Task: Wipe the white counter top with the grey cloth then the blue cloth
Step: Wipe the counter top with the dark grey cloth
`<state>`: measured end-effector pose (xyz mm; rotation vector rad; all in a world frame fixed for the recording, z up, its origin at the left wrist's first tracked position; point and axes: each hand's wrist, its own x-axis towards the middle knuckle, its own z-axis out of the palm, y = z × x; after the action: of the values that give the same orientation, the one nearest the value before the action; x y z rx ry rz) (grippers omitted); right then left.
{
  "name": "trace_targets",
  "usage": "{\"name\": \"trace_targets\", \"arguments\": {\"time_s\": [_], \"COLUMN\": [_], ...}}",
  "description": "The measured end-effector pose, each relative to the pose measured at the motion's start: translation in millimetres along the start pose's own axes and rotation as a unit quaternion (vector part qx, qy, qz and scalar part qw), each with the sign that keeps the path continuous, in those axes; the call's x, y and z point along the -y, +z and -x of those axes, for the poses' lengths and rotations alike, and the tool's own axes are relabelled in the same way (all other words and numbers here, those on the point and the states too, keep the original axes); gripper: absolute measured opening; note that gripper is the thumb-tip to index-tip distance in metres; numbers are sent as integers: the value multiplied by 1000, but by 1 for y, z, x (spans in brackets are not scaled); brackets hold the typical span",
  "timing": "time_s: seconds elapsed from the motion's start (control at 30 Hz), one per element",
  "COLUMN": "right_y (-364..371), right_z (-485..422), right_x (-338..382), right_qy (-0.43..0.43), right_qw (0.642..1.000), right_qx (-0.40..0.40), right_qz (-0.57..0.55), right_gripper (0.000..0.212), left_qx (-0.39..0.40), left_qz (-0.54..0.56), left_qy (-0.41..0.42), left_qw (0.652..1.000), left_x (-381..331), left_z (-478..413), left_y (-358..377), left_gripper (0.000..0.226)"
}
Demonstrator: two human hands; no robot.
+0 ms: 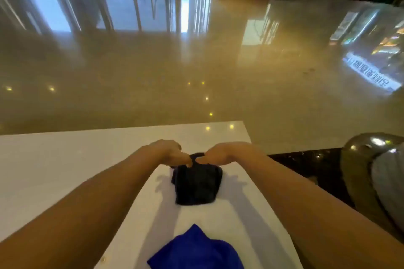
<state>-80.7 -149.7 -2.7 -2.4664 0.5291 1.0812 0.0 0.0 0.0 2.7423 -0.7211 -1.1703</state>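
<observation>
Head view: a smooth, glossy white tabletop point(65, 159) fills the lower left and centre of the frame, with a polished beige floor point(196, 61) beyond it mirroring lights and a lit sign whose writing is reversed and unreadable. A dark grey cloth point(197, 185), soft and bunched into a rough lump, lies at lower centre. Below it at the bottom edge sits a crumpled bright blue cloth point(196, 251), apart from it. Both forearms reach forward, wrists bent; the left hand point(172, 152) and right hand point(225, 153) meet over the grey cloth's far edge, fingers pinched on the fabric.
</observation>
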Motion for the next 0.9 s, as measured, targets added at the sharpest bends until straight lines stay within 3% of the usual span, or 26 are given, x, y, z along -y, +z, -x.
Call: {"name": "trace_targets", "arguments": {"time_s": [0.13, 0.27, 0.37, 0.47, 0.53, 0.63, 0.7, 0.77, 0.9], "right_y": [82, 131, 135, 127, 126, 137, 150, 167, 207], "right_z": [-58, -90, -98, -91, -79, -56, -39, -25, -10], "right_x": [-29, -33, -21, -11, -2, 25, 55, 83, 143], "right_qy": [46, 41, 30, 44, 22, -26, -44, -59, -81], "right_qw": [998, 969, 910, 804, 768, 751, 747, 761, 813], "right_qx": [-46, -224, -274, -218, -174, -133, -100, -85, -93], "right_qz": [-25, -97, -310, -551, -616, -646, -656, -640, -569], "right_gripper": [75, 71, 54, 47, 49, 42, 40, 35, 32], "left_qx": [-102, -185, -197, -197, -168, -147, -155, -186, -248], "left_qz": [67, 125, 278, 405, 529, 658, 701, 697, 633], "left_qy": [-23, -45, -26, -10, -6, 4, -7, -20, -47], "left_qw": [992, 974, 940, 893, 832, 739, 696, 692, 732], "left_x": [10, 12, 15, 24, 38, 74, 106, 133, 193], "left_z": [-49, -78, -82, -71, -54, -13, 18, 46, 88], "left_y": [87, 139, 143, 137, 137, 142, 148, 155, 175], "left_gripper": [81, 89, 54, 27, 26, 24, 28, 32, 39]}}
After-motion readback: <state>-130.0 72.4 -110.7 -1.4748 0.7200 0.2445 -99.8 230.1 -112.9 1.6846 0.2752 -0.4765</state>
